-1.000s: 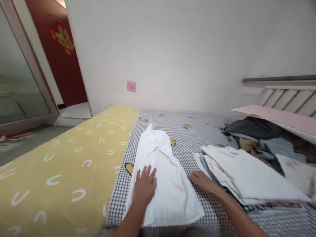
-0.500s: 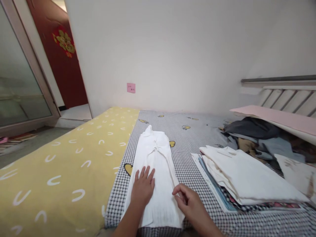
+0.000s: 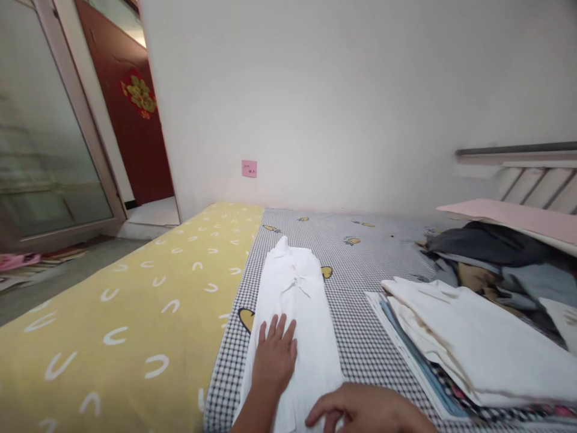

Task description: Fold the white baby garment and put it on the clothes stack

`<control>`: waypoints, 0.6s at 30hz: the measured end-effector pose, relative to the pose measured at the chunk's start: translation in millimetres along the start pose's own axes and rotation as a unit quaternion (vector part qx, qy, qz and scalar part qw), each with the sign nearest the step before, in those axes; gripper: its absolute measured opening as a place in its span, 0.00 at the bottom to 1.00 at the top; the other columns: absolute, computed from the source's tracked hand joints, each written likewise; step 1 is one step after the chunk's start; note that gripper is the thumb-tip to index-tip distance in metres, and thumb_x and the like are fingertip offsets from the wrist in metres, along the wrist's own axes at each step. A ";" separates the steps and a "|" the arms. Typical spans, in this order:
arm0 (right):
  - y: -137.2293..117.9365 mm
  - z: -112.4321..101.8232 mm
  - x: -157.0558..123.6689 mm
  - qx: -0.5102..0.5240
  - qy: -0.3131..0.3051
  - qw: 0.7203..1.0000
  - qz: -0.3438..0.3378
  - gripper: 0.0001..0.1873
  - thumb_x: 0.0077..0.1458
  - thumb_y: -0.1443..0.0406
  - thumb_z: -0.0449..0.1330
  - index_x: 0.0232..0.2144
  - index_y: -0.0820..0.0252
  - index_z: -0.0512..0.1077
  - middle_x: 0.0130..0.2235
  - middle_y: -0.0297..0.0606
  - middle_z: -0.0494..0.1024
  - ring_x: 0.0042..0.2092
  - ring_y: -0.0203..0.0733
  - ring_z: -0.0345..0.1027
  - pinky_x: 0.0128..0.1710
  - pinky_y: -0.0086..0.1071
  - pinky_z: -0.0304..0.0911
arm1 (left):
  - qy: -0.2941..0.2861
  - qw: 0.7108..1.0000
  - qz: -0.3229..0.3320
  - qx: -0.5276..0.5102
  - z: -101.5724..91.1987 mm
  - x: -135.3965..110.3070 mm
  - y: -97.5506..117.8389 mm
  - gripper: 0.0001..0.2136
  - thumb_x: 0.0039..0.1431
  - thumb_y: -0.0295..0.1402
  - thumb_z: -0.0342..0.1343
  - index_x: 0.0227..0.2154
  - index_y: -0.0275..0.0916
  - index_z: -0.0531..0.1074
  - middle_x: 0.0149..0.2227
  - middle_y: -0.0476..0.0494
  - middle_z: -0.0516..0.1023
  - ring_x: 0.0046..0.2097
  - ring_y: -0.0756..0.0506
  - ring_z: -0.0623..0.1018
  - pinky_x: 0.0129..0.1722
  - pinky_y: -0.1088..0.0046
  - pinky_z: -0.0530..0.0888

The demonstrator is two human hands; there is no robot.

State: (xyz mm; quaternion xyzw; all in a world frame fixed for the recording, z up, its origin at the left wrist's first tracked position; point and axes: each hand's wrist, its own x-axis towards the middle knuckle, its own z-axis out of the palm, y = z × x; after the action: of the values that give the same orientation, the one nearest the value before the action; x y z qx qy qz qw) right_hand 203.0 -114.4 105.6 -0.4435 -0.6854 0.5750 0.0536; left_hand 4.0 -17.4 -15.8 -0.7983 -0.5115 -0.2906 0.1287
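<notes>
A white garment point(image 3: 295, 300), folded into a long narrow strip, lies on the black-and-white checked sheet point(image 3: 360, 325). My left hand point(image 3: 274, 355) rests flat on its near half with the fingers stretched out. My right hand point(image 3: 360, 412) is at the bottom edge of the view, over the near end of the garment. Its fingers are curled, and what they hold, if anything, is hidden.
A stack of folded white and coloured clothes point(image 3: 473, 349) sits to the right, with a heap of dark unfolded clothes point(image 3: 491, 255) behind it. A yellow sheet point(image 3: 135, 319) covers the bed's left part. A glass door point(image 3: 45, 156) and a red door point(image 3: 135, 120) stand at far left.
The garment's right flap has been folded inward, so it is narrower. My right hand came from the garment's right edge to its near end. The view shifted slightly.
</notes>
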 end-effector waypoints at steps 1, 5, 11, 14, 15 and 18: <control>-4.3 -8.1 3.5 0.031 -0.014 0.999 0.012 0.25 0.50 0.62 0.62 0.52 0.48 0.78 0.40 0.35 0.85 0.27 0.37 0.73 0.25 0.27 0.59 | 0.006 1.000 0.001 0.003 0.7 -0.5 0.1 0.20 0.68 0.36 0.49 0.61 0.52 0.68 0.64 0.50 0.71 0.65 0.40 0.70 0.65 0.52 0.64; -11.3 -50.4 52.1 0.062 0.244 0.967 -0.025 0.20 0.57 0.55 0.56 0.47 0.56 0.78 0.30 0.37 0.81 0.20 0.36 0.67 0.21 0.30 0.60 | 0.031 0.999 0.012 0.012 1.4 -1.8 0.2 0.20 0.68 0.36 0.49 0.61 0.52 0.68 0.64 0.50 0.72 0.64 0.39 0.71 0.63 0.51 0.65; -1.9 -120.5 156.2 0.001 0.554 0.830 -0.062 0.26 0.52 0.63 0.60 0.55 0.57 0.72 0.63 0.46 0.66 0.62 0.52 0.64 0.63 0.42 0.58 | 0.045 0.998 0.020 0.041 2.4 -4.2 -1.1 0.21 0.67 0.35 0.49 0.62 0.53 0.68 0.64 0.52 0.71 0.64 0.40 0.71 0.62 0.52 0.66; 11.6 -135.8 187.2 0.015 0.553 0.832 -0.038 0.31 0.46 0.64 0.66 0.55 0.58 0.72 0.67 0.48 0.60 0.70 0.56 0.50 0.67 0.45 0.50 | 0.066 0.996 0.026 0.054 9.5 -6.1 -3.4 0.21 0.68 0.39 0.49 0.62 0.54 0.67 0.64 0.54 0.71 0.64 0.41 0.70 0.62 0.53 0.65; 17.4 -139.0 193.4 0.024 0.550 0.835 -0.026 0.30 0.44 0.65 0.68 0.52 0.58 0.73 0.66 0.48 0.63 0.70 0.59 0.49 0.67 0.48 0.49 | 0.078 0.995 0.028 0.054 13.1 -6.4 -4.6 0.21 0.67 0.41 0.50 0.62 0.55 0.67 0.64 0.54 0.71 0.64 0.41 0.71 0.62 0.54 0.65; 34.7 -150.9 201.5 0.072 0.542 0.837 0.002 0.18 0.45 0.65 0.67 0.42 0.55 0.78 0.57 0.49 0.73 0.68 0.62 0.52 0.65 0.51 0.50 | 0.123 0.990 0.042 0.054 24.1 -5.6 -8.8 0.22 0.65 0.45 0.53 0.61 0.54 0.68 0.62 0.53 0.73 0.62 0.40 0.72 0.64 0.54 0.61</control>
State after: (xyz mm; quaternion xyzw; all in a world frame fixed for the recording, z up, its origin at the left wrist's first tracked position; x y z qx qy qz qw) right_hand 188.9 130.3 39.0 -0.6808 -0.5020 0.2904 0.4474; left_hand 2.4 -5.5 -39.2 -0.7692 -0.4724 -0.3534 0.2457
